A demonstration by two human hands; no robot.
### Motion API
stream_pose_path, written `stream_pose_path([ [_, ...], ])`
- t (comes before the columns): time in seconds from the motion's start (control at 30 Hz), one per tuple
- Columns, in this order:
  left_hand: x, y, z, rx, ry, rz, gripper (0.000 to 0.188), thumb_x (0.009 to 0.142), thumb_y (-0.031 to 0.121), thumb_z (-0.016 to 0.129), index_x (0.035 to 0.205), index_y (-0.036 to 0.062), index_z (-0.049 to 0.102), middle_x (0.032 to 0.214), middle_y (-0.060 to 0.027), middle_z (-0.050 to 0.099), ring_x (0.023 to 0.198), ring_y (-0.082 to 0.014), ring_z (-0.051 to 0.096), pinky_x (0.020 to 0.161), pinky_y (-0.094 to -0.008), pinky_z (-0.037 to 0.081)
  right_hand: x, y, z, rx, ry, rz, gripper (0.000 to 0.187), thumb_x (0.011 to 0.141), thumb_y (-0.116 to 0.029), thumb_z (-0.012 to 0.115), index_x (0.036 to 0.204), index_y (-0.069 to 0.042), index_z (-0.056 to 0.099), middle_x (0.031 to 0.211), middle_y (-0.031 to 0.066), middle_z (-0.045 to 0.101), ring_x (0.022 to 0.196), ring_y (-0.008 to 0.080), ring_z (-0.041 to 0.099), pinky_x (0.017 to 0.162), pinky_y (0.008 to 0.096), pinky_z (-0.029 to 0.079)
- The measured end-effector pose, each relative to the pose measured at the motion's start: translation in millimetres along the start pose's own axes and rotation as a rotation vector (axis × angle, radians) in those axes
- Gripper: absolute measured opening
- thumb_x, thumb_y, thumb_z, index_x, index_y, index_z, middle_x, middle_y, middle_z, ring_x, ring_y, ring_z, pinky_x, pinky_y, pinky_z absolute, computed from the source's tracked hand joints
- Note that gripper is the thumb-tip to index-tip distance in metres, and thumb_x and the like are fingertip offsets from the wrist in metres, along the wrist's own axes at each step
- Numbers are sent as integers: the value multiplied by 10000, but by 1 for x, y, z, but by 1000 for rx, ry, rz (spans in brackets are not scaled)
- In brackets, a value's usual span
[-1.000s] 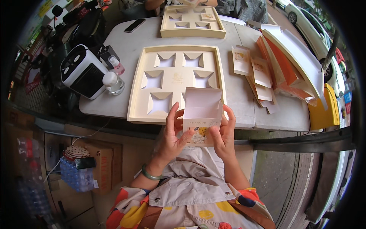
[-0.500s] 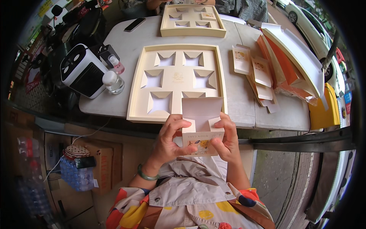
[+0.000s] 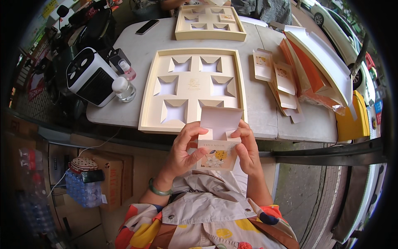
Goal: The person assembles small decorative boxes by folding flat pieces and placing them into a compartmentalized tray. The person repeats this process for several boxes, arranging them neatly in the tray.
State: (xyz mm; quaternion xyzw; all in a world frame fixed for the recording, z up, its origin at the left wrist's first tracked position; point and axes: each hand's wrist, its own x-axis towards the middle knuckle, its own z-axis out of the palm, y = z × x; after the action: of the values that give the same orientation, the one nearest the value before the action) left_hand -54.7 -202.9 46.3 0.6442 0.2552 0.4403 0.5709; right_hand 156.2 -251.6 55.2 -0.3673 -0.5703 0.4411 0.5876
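Observation:
Between my two hands is a small cream carton (image 3: 218,155) with a floral print, held above my lap at the table's near edge. Its top flap (image 3: 221,118) stands up, and the small side flaps are partly folded in. My left hand (image 3: 185,150) grips the left side, index finger on a side flap and thumb at the front. My right hand (image 3: 246,147) grips the right side in the same way. Just beyond lies a large cream gift box (image 3: 193,89) with several square recesses; the carton hides part of a near one.
On the table (image 3: 265,120) at right lie flattened cartons (image 3: 285,79) and orange-and-white packaging (image 3: 315,70). At left stand a white-black appliance (image 3: 92,76), a clear bottle (image 3: 124,90) and a pink bottle (image 3: 127,69). A phone (image 3: 147,27) and a second tray box (image 3: 210,33) are at the far side, near another person's hands.
My thumbs have lifted off the carton's front toward its sides, uncovering more of the floral print. The carton has tilted slightly. At the far side, the other person's hands moved with something pale.

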Motion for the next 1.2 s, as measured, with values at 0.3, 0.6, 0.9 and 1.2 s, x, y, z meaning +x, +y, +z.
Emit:
stream_pose_path([
  [0.3, 5, 21, -1, -199, -19, -111, 617, 860, 161, 707, 1357, 19, 371, 1279, -133, 468, 1091, -200, 576, 866, -316, 516, 2, -10, 5, 150, 111, 64, 594, 862, -45, 655, 1393, -26, 391, 1342, 153, 443, 1156, 233, 536, 927, 363, 481],
  [0.6, 5, 9, -9, -197, -68, -19, 467, 847, 190, 734, 1226, 43, 503, 1287, -139, 463, 1136, -195, 524, 943, -309, 461, 5, -6, -6, 52, -53, -48, 297, 796, -45, 737, 1069, 2, 627, 1217, 140, 523, 1133, 213, 554, 925, 345, 509],
  [0.9, 5, 8, -4, -214, -65, -24, 480, 802, 123, 766, 1215, 66, 527, 1313, -109, 465, 1131, -196, 543, 937, -338, 492, 5, -15, 1, -45, 17, -11, 231, 783, -27, 752, 956, 18, 605, 1201, 174, 580, 1115, 218, 581, 922, 342, 511],
  [1.2, 9, 6, 8, 232, 67, 167, 417, 865, 334, 700, 1115, 25, 575, 1103, -144, 597, 1068, -248, 578, 895, -336, 467, 2, -9, 12, -185, 6, -48, 242, 769, -56, 753, 951, -7, 601, 1214, 177, 594, 1092, 258, 608, 892, 342, 494],
])
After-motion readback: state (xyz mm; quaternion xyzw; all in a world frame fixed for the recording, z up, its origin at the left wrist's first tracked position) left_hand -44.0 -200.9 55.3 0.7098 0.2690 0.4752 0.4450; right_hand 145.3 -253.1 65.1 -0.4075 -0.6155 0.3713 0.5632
